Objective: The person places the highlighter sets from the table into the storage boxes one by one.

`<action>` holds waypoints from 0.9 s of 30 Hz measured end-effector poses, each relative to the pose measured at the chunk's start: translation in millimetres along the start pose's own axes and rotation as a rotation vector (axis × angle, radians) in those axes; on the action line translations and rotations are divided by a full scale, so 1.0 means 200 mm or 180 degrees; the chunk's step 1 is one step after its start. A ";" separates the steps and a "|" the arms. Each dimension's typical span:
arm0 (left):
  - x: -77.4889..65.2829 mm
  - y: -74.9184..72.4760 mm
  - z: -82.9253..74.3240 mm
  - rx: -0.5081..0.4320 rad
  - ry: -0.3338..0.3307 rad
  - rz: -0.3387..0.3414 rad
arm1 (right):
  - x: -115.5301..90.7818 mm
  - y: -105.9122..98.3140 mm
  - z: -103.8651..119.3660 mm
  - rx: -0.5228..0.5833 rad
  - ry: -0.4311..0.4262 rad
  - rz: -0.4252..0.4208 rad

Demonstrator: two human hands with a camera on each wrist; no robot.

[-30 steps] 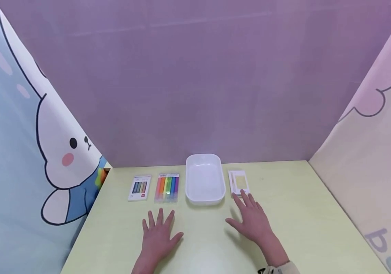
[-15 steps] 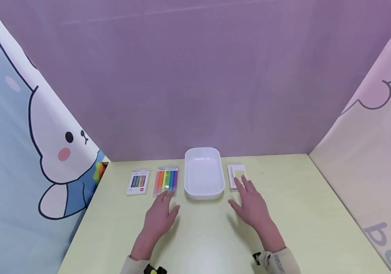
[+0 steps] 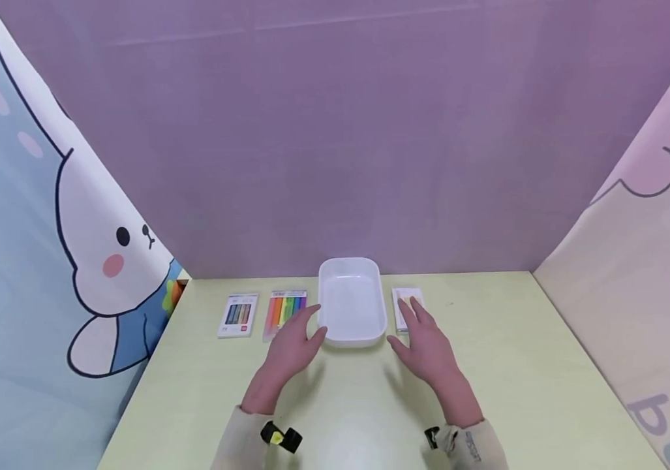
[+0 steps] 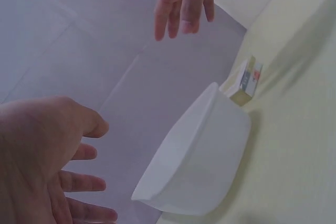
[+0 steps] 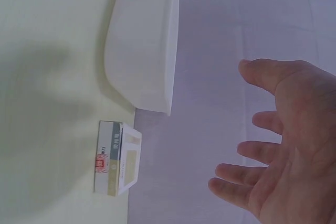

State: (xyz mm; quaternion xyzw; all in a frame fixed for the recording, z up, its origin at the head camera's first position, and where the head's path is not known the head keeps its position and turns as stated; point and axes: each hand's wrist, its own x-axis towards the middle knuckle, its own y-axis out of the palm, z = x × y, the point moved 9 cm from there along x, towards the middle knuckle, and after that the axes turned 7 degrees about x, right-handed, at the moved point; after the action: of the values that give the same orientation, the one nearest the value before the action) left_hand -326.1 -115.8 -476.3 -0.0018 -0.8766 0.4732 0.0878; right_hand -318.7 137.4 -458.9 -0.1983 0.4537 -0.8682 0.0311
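A white plastic basin (image 3: 351, 303) stands at the middle of the table's back edge, with nothing inside it. My left hand (image 3: 293, 346) hovers at its front left, fingers extended and empty, partly covering a clear pack of rainbow-coloured markers (image 3: 282, 310). To the right of the basin, my right hand (image 3: 426, 349) hangs over the table with its fingers spread and holding nothing. Beneath those fingertips in the head view lies a small white box (image 3: 402, 300), seen from its end in the right wrist view as a white box (image 5: 118, 158) with a red mark.
A flat white box (image 3: 238, 316) with a window of coloured sticks lies at the far left. The pale yellow table (image 3: 522, 365) meets a purple backdrop (image 3: 335, 143) behind. Printed cloth walls with a rabbit (image 3: 117, 261) and letters flank both sides.
My left hand has lifted off the table area and moved forward and right, toward the basin's left side, now overlapping the markers. My right hand has shifted only slightly forward.
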 end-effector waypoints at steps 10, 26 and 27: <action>0.18 0.01 0.05 -0.0840 -0.0209 0.0074 | 0.04 -0.01 0.01 0.0092 0.0093 0.0104; 0.40 0.16 0.20 -0.1597 -0.0523 -0.0210 | 0.07 0.00 0.02 0.0146 0.0117 0.0159; 0.41 0.17 0.21 -0.1617 -0.0543 -0.0224 | 0.08 0.00 0.01 0.0136 0.0122 0.0163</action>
State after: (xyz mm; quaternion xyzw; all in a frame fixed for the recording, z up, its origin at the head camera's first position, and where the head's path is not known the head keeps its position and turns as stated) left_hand -416.8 -124.2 -514.3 0.0466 -0.9709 0.2332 0.0267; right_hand -332.0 132.1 -452.8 -0.1692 0.4405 -0.8803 0.0488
